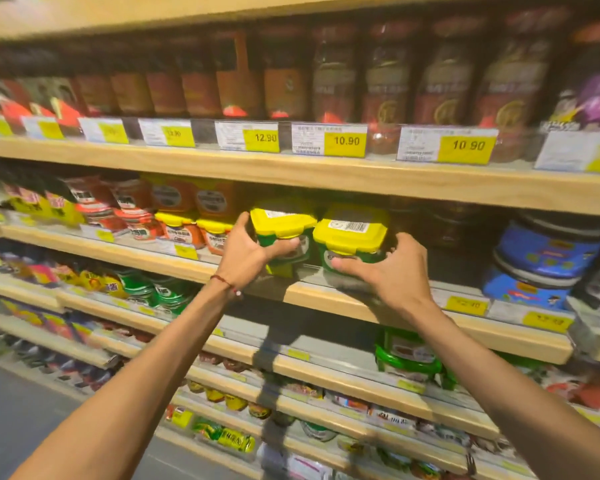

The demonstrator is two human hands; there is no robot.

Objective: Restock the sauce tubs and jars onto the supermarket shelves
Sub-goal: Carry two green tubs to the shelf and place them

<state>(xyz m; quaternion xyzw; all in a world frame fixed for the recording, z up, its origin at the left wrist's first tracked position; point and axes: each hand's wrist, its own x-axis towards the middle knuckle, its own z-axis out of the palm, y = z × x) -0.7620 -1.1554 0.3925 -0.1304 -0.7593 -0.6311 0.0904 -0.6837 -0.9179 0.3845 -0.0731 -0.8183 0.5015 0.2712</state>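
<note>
Left tub [282, 220] and right tub [350, 233], green with yellow lids and barcode stickers, apparently resting together on middle shelf [465, 325], left hand [253, 252] fingers [286, 244] clasping one, right hand [394, 271] clasping the other

A: What is worn here?
B: Below the left hand [257, 252], near frame centre, a thin red cord bracelet [222, 281] with one small bead. The left forearm [136, 386] and right forearm [499, 372] are bare.
</note>
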